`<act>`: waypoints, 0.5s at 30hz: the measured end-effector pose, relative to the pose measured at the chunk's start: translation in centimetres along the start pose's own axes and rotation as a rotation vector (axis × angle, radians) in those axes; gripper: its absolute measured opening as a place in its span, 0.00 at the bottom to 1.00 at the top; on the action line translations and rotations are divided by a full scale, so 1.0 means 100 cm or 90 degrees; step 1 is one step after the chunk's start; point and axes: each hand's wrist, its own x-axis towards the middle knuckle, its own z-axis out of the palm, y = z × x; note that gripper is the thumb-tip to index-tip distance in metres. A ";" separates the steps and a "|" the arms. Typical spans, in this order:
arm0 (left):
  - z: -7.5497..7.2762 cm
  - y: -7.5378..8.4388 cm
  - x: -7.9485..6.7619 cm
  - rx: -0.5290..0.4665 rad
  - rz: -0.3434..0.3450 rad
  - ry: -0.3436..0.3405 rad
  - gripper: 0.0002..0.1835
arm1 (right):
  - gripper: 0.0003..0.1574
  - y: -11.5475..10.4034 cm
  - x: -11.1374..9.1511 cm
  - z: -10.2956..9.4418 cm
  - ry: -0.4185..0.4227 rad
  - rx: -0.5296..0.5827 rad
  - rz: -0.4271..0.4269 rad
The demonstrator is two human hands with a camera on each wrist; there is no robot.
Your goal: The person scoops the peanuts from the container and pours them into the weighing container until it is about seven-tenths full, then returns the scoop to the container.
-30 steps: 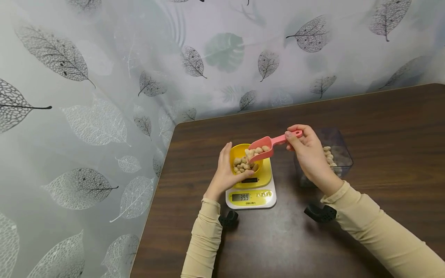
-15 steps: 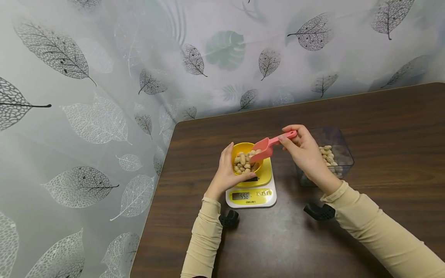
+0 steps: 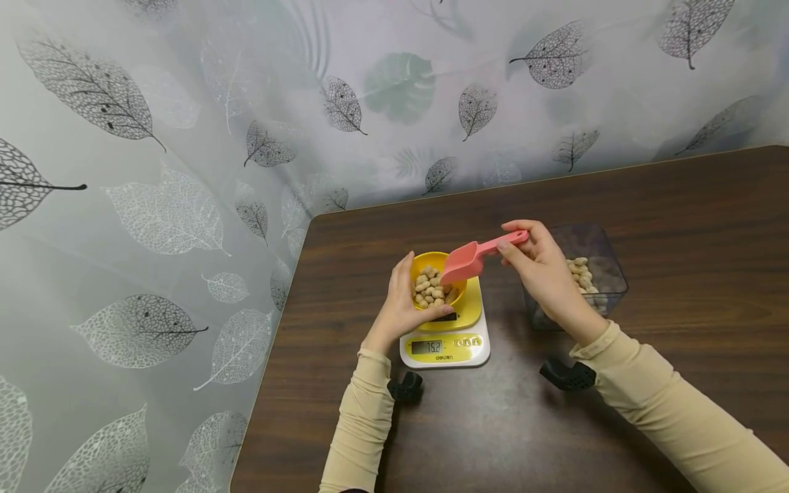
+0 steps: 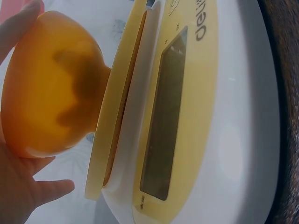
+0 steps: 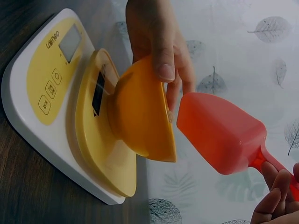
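Note:
A yellow bowl [image 3: 425,259] stands on the platform of a yellow and white kitchen scale [image 3: 453,356], with unshelled peanuts [image 3: 429,287] inside. My left hand [image 3: 399,309] holds the bowl from its left side, thumb at the near rim and fingers at the far side. Over the bowl's right rim, my right hand [image 3: 542,270] pinches the handle of a pink scoop [image 3: 462,262]. The scoop [image 5: 219,133] tips down toward the bowl's mouth in the right wrist view, its inside hidden there. In the head view the scale's display [image 3: 427,347] appears to read 75.2.
A clear plastic box [image 3: 600,253] holding more peanuts [image 3: 581,274] stands at the right, partly behind the right hand and wrist. Patterned wall covering [image 3: 394,137] rises behind the dark wooden table [image 3: 493,424] and along its left side.
The peanuts in the scoop have slid into the bowl as the right hand moved slightly left and tipped it. The scale's reading has changed. The left hand has stayed put.

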 end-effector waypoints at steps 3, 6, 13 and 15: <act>0.000 0.000 -0.001 0.001 0.000 0.000 0.61 | 0.27 0.000 -0.001 0.000 0.000 0.000 0.000; -0.001 0.001 -0.001 0.001 0.000 0.000 0.61 | 0.26 0.000 -0.001 0.000 0.001 -0.002 0.000; -0.006 -0.001 -0.004 0.009 0.014 0.000 0.61 | 0.25 0.000 -0.002 0.001 0.005 -0.013 -0.005; -0.007 -0.001 -0.005 0.012 0.018 0.004 0.60 | 0.24 0.000 -0.003 0.001 0.007 -0.014 -0.007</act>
